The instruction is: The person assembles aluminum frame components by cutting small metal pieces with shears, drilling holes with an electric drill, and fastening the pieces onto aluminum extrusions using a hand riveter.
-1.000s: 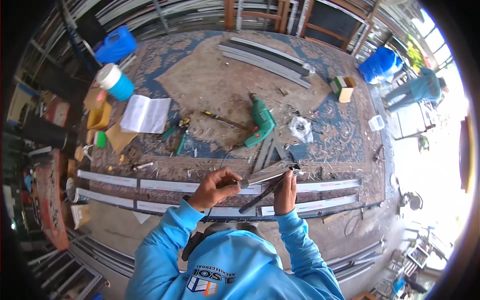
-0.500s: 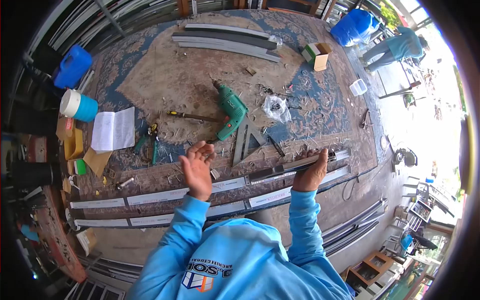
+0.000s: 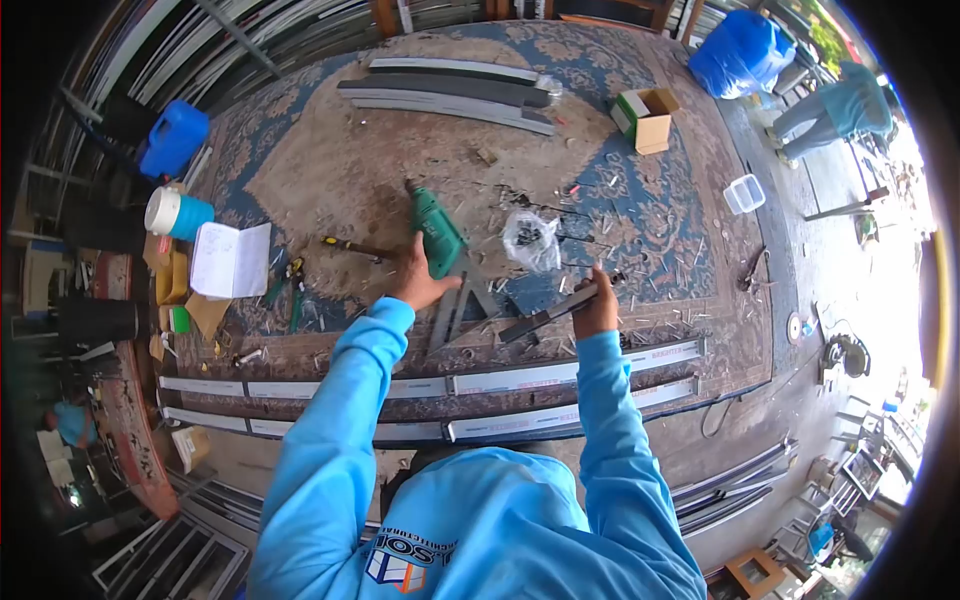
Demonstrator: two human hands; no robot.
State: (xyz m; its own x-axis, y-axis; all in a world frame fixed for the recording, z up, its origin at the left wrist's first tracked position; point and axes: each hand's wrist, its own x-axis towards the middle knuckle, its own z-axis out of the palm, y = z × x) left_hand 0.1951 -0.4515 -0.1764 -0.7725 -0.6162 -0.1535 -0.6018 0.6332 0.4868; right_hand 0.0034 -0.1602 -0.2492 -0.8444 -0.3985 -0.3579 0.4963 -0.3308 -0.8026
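Across the middle, carpeted worktop [image 3: 330, 140]. Long strips [image 3: 515, 380] in two rows at six o'clock; grey profiles [image 3: 440, 92] at twelve. Hands well apart. Drill [image 3: 434, 222] just left of centre, left hand [image 3: 412, 277] spread open at its handle, firmness of contact unclear. Right hand [image 3: 598, 308], five o'clock, closed round dark bar [image 3: 540, 321], held tilted. Set square [image 3: 448, 312] between hands. Clear bag [image 3: 531, 242] right of drill.

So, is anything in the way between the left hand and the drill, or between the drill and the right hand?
Nothing visible separates the left hand from the green drill; it's right at the handle. Between the drill and the right hand lie the triangular square and the dark metal bar that hand holds.
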